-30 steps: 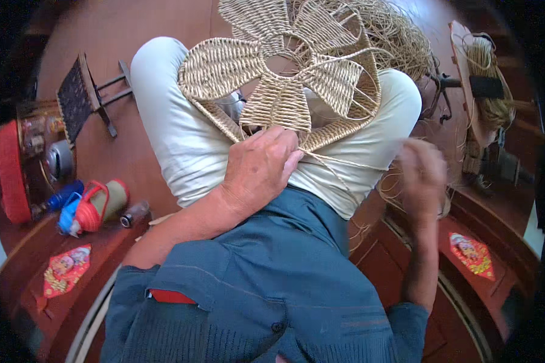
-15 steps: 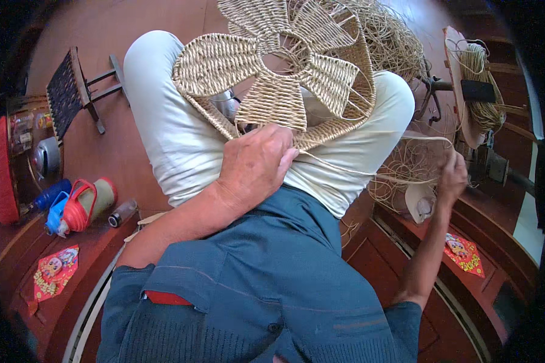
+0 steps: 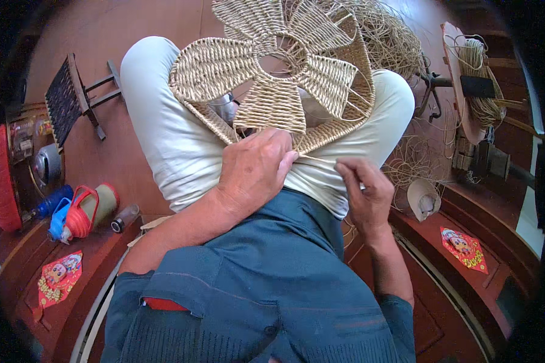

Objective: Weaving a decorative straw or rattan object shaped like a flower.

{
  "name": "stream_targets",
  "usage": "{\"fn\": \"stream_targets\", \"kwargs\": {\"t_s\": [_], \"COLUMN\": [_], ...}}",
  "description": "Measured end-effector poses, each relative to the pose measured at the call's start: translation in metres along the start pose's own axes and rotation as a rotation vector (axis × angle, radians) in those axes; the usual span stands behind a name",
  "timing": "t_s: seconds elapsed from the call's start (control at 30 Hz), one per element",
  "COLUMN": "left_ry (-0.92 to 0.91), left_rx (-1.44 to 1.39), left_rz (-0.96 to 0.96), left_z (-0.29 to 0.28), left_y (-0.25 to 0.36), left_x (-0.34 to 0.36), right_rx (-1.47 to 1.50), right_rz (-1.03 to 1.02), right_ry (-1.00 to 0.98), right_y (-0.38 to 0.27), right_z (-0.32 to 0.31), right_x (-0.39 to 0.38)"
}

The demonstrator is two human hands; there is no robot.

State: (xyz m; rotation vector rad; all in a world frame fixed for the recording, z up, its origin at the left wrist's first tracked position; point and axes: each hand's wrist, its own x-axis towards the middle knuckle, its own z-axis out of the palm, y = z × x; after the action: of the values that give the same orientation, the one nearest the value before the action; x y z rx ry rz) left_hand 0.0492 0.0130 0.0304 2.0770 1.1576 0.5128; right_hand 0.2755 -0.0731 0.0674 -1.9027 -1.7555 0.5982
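Observation:
A woven straw basket (image 3: 339, 127) with a flower-shaped pattern of petals (image 3: 269, 109) and an open ring at its centre rests across my lap. My left hand (image 3: 257, 160) is closed on the basket's near rim, its fingertips partly hidden behind the knuckles. From there a thin straw cord (image 3: 316, 158) runs to the right, to the fingertips of my right hand (image 3: 369, 190). That hand is slightly blurred, its thumb and fingers curled in a pinch at the cord, over my right thigh.
Loose straw cord (image 3: 384, 39) lies heaped beyond my right knee, with more strands (image 3: 415, 160) on the floor. A wound cord bundle (image 3: 481, 85) hangs at a board on the right. To the left are a small stool (image 3: 66, 100), a red-topped flask (image 3: 94, 209) and a glass jar (image 3: 125, 218).
My right hand has come in from the far right toward the basket, and the long stretched loop of cord is gone from view there. My left hand stays at the rim.

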Motion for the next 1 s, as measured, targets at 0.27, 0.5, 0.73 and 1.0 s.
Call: {"fn": "stream_targets", "kwargs": {"t_s": [0.27,0.5,0.73,1.0], "left_ry": [-0.029,0.006,0.021,0.070], "left_rx": [-0.005,-0.110,-0.161,-0.035], "left_rz": [-0.034,-0.039,-0.060,0.079], "left_z": [0.000,0.001,-0.005,0.002], "left_y": [-0.003,-0.005,0.000,-0.011], "left_x": [0.001,0.002,0.002,-0.002], "right_rx": [-0.079,-0.028,0.562,0.753], "right_rz": [-0.222,-0.003,0.382,0.394], "right_ry": [0.077,-0.135,-0.493,-0.637], "right_y": [0.012,-0.003,-0.013,0.000], "right_z": [0.031,0.046,0.035,0.035], "right_x": [0.067,0.072,0.080,0.082]}}
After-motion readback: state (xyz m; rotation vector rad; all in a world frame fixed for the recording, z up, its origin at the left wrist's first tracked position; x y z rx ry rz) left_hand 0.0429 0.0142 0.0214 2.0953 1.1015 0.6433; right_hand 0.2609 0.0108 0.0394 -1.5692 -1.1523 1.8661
